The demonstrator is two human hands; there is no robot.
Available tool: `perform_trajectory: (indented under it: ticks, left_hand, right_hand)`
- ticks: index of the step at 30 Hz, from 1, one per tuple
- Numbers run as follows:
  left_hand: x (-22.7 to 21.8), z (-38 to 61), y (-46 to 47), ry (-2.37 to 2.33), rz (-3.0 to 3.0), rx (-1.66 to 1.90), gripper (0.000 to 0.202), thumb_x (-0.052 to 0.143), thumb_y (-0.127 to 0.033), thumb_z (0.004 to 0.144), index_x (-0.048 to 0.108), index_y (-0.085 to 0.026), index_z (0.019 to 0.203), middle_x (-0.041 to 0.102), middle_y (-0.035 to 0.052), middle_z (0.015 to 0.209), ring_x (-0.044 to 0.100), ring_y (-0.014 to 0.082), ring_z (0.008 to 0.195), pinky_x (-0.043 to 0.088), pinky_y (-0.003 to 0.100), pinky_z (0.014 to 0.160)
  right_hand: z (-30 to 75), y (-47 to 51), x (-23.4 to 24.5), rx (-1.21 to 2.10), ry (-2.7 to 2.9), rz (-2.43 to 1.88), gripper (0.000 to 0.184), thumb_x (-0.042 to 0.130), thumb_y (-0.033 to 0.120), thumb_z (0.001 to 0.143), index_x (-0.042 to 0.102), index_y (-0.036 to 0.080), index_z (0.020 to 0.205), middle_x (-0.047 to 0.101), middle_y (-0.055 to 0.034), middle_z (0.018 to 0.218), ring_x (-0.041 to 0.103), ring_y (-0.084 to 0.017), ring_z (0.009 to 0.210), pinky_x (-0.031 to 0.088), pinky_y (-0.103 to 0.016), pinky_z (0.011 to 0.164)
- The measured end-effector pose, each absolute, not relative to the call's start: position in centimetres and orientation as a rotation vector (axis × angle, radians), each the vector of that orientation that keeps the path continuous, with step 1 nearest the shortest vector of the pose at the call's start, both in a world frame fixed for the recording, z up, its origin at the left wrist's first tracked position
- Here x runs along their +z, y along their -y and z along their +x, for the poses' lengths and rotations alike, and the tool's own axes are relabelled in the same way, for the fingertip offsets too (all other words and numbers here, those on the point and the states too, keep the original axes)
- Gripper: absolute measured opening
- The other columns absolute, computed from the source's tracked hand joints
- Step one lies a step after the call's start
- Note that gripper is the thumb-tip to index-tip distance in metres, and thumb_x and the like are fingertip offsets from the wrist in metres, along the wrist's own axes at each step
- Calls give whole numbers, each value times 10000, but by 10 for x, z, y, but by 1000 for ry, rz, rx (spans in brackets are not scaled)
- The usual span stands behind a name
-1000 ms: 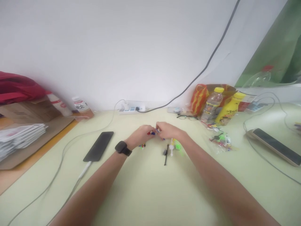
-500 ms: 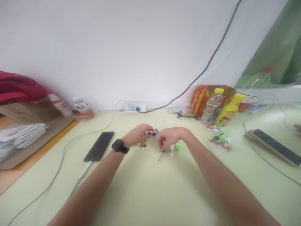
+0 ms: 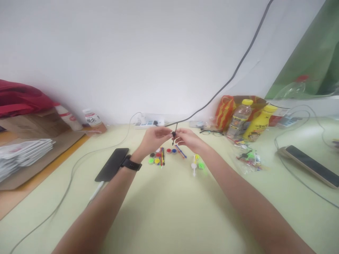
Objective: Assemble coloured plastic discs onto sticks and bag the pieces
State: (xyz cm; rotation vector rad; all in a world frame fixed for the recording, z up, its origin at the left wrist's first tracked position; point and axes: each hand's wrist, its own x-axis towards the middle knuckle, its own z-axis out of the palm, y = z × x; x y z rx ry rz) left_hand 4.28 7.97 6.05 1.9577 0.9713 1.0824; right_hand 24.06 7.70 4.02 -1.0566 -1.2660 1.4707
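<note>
Both my hands are raised a little above the pale green table point(image 3: 169, 211) and meet at a thin black stick with a small black disc point(image 3: 174, 134). My left hand point(image 3: 154, 138), with a black watch on its wrist, pinches it from the left. My right hand point(image 3: 187, 139) pinches it from the right. Below them on the table lie several small coloured discs and sticks point(image 3: 159, 157), a blue stick point(image 3: 181, 152), and white, yellow and green pieces point(image 3: 197, 163).
A black phone point(image 3: 112, 164) on a white cable lies at the left. A power strip point(image 3: 148, 122), glasses point(image 3: 210, 132), two bottles point(image 3: 247, 118), a plastic bag of parts point(image 3: 249, 158) and a second phone point(image 3: 309, 164) lie behind and right. Papers point(image 3: 23, 155) sit far left.
My right hand picked the black stick off the table and lifted it. My left hand let go of the red and blue pieces, which now lie on the table, and joined it.
</note>
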Motion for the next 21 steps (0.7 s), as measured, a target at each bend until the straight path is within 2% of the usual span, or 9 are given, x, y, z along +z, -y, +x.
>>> perform_trajectory:
  ticks: [4,8,12,15,18,21]
  left_hand:
    - [57,47,-79,-956,1934,1104,318,802,-429,849,756,-158,1011,794,106,1017,778,269,938,662,417,896]
    - [58,46,-78,-905,1996,1130,243,760,-378,883,710,-166,990,770,84,1006,773,234,911,665,372,864]
    - [61,44,-77,-820,2109,1130,227,764,-331,868,677,-172,1005,723,82,1074,761,200,889,658,342,845]
    - [62,43,-76,-812,2199,1094,165,730,-288,875,665,-174,976,710,66,1006,747,183,848,645,326,820]
    - [60,45,-73,-839,2261,1017,127,682,-225,861,666,-177,978,709,48,930,737,177,812,626,302,778]
    - [57,48,-71,-879,2309,1012,152,634,-177,827,673,-181,974,704,43,956,726,162,787,601,271,740]
  right_hand:
    - [233,-75,41,1413,1245,-1092,90,642,163,760,621,195,841,640,2,686,544,-110,586,473,-246,611]
    - [236,-73,49,1523,1262,-915,122,604,160,733,666,173,837,691,-42,742,616,-139,638,512,-277,658]
    - [242,-72,53,1455,1320,-958,136,633,179,758,661,175,891,710,-42,755,646,-149,662,530,-289,687]
    - [243,-71,50,1416,1440,-981,121,607,168,772,619,189,890,708,-31,743,663,-158,686,522,-283,681]
    - [240,-69,45,1364,1580,-1002,58,571,187,818,563,202,873,666,-3,702,623,-145,661,479,-257,632]
    - [239,-69,43,1247,1671,-1119,44,537,245,885,545,211,913,615,19,724,554,-128,641,434,-237,592]
